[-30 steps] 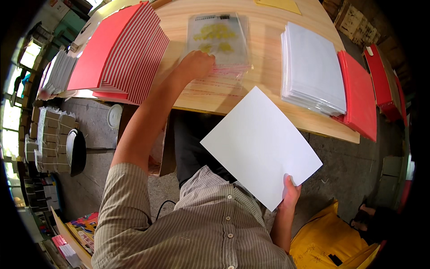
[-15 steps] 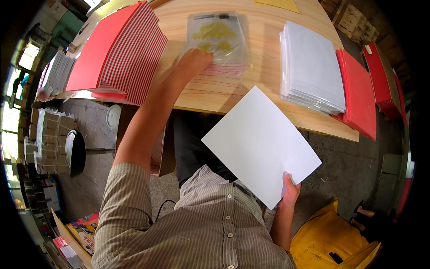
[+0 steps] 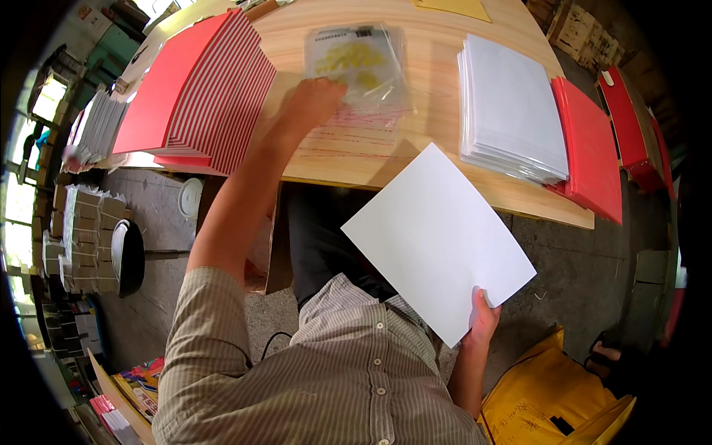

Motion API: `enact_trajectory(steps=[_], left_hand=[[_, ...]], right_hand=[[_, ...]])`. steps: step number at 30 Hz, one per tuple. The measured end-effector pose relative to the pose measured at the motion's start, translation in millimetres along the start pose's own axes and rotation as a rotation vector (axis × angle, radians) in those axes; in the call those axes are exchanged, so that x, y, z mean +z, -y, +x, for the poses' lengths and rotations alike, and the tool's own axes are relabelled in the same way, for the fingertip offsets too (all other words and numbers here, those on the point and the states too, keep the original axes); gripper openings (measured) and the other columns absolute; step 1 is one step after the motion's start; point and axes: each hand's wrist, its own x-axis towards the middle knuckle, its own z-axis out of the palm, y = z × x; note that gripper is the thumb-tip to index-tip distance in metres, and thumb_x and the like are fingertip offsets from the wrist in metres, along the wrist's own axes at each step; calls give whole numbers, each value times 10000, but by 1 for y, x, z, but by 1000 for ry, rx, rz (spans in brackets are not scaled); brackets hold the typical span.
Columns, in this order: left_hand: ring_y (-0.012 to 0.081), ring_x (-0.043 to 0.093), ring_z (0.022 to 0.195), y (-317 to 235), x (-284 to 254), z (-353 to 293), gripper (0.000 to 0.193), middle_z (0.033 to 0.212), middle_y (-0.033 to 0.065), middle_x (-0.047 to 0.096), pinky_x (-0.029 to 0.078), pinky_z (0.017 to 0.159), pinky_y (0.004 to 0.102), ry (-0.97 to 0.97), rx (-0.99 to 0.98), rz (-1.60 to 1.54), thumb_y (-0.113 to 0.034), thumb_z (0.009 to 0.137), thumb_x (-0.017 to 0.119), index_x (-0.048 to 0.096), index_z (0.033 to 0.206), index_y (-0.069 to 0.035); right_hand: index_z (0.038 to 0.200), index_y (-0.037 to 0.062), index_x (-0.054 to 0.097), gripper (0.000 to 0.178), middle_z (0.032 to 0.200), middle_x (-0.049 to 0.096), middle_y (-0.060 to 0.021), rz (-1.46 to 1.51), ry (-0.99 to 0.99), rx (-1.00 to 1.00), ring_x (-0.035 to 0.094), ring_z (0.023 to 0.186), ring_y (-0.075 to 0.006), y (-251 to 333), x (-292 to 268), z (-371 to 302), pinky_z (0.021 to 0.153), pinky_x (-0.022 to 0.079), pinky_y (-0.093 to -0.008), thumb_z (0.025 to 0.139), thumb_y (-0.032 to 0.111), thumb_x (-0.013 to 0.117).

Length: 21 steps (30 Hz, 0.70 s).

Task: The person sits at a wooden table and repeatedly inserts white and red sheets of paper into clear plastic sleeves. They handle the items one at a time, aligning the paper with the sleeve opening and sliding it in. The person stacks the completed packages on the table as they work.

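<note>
White sheet (image 3: 437, 230) held by one corner over the lap, other hand at the plastic sleeves

The white sheet is in the air between the person's body and the table (image 3: 434, 81), turned cornerwise. The right hand (image 3: 482, 319) is closed on its near right corner, thumb on top, fingers hidden beneath; such a corner grip seems to leave most of the face uncovered. Whether the far corner touches the table edge, I cannot tell.

The left hand (image 3: 319, 100) reaches to the clear sleeves (image 3: 382, 78), its fingers curled at their near left part; whether it pinches one is hidden. The sleeves lie fanned at the near end, which probably makes single edges easier to find.

To the right, a white stack (image 3: 515, 104) sits beside a red stack (image 3: 589, 148); a tall red-and-white pile (image 3: 182, 81) stands left, both sides apparently within reach.
</note>
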Motion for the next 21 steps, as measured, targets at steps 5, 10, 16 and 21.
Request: enact_trajectory(steps=[5, 10, 16, 21], left_hand=[[300, 689, 894, -8, -25, -14, 195, 929, 120, 724, 552, 783, 426, -117, 114, -170, -71, 845, 606, 733, 992, -86], [294, 676, 906, -54, -57, -71, 190, 926, 91, 720, 537, 809, 409, -94, 204, -297, -37, 829, 614, 727, 974, -83], [250, 630, 1095, -85, -34, -129, 252, 1158, 44, 679, 496, 918, 400, -50, 104, -421, -186, 824, 727, 711, 1064, -112], [242, 523, 1305, -95, -24, -139, 486, 1346, 40, 602, 429, 1036, 413, -46, 104, -375, -304, 795, 794, 660, 1233, -140]], right_hand=[[1408, -16, 483, 594, 1314, 587, -140, 16, -20, 6, 590, 1174, -280, 9, -2, -6, 1012, 465, -417, 883, 110, 730], [1427, -26, 455, 647, 1318, 581, -153, 24, -74, 50, 590, 1172, -290, 35, -3, -29, 1007, 474, -426, 858, 124, 724], [1427, -23, 444, 673, 1285, 590, -161, -73, -146, 111, 608, 1142, -311, 48, -43, -38, 961, 516, -445, 843, 156, 727], [1427, -25, 436, 659, 1288, 589, -165, -96, -173, 112, 615, 1135, -314, 56, -50, -37, 959, 522, -445, 853, 150, 709]])
